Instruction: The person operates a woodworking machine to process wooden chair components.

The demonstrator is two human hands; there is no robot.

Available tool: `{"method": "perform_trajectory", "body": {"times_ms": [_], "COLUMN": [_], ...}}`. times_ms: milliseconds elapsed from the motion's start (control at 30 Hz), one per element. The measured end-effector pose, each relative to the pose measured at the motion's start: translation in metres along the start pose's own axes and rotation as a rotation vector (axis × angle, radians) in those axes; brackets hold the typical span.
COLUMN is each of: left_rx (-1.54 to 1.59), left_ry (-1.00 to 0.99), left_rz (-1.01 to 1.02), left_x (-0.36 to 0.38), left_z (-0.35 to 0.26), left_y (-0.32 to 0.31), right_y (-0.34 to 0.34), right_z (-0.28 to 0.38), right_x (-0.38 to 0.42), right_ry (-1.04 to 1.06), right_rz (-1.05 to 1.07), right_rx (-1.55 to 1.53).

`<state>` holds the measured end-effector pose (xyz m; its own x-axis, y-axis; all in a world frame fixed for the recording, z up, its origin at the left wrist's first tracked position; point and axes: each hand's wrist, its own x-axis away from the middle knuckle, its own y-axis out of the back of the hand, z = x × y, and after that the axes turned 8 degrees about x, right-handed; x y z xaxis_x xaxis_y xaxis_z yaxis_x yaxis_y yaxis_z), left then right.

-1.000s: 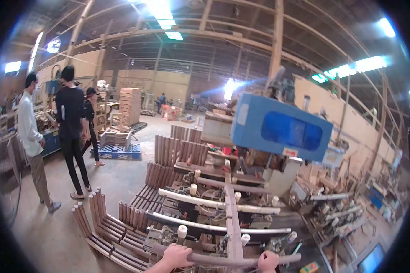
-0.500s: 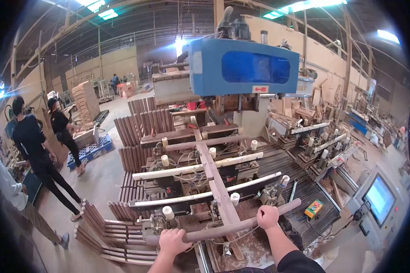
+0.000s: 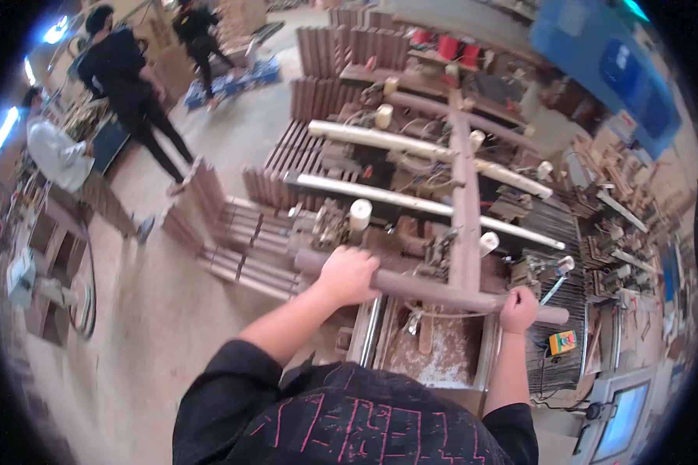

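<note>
A long brown wooden bar [image 3: 434, 290] lies crosswise in front of me at the machine's near edge. My left hand [image 3: 349, 275] is wrapped round it near its left end. Closer to its right end, my right hand [image 3: 519, 309] grips the same bar. From the bar's middle a flat wooden piece [image 3: 465, 201] runs away from me, over two pale rails [image 3: 380, 191], to another round bar farther back. White cylindrical clamps [image 3: 360, 215] stand around the frame.
Stacks of brown wooden parts [image 3: 202, 194] stand at the left. Three people are at the upper left, one in a light top [image 3: 54, 155]. A yellow control box [image 3: 563, 342] and a screen [image 3: 624, 418] are at the right. A blue machine housing [image 3: 605, 70] hangs at the upper right.
The view has tilted down and swung left, so my shirt now shows. Both hands are still on the bar, and the wooden frame appears higher and farther right in view.
</note>
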<state>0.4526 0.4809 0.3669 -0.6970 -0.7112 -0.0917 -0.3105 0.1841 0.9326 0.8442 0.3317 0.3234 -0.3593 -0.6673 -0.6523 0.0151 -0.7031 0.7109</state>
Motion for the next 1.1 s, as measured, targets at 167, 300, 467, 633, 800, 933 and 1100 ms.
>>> {"method": "perform_trajectory", "body": {"times_ms": [167,300,467,633,800,933,1100], "left_rx": [0.056,0.066,0.085,0.12,0.088,0.092,0.089], "left_ry": [0.086,0.047,0.058,0.042,0.065,0.078,0.077], "left_rz": [0.409,0.412,0.414,0.339,0.214,0.184,0.129], "left_x": [-0.024,-0.024,-0.023,-0.012,-0.008,0.0,0.001], "left_z": [0.007,0.01,0.012,0.03,0.039,0.035,0.038], "left_y": [0.013,0.013,0.01,-0.042,-0.095,-0.104,-0.111], "right_y": [0.0,-0.005,-0.002,-0.013,-0.052,-0.062,-0.068], "right_z": [-0.005,-0.02,-0.024,-0.018,-0.014,-0.012,-0.017], "right_x": [0.001,0.002,0.001,0.015,0.048,0.058,0.065], "right_ry": [-0.044,-0.032,-0.043,-0.048,-0.003,-0.001,-0.098], "right_rz": [0.105,0.149,0.178,0.251,0.241,0.261,0.478], "right_rx": [0.0,0.007,0.033,0.114,0.221,0.258,0.327]}}
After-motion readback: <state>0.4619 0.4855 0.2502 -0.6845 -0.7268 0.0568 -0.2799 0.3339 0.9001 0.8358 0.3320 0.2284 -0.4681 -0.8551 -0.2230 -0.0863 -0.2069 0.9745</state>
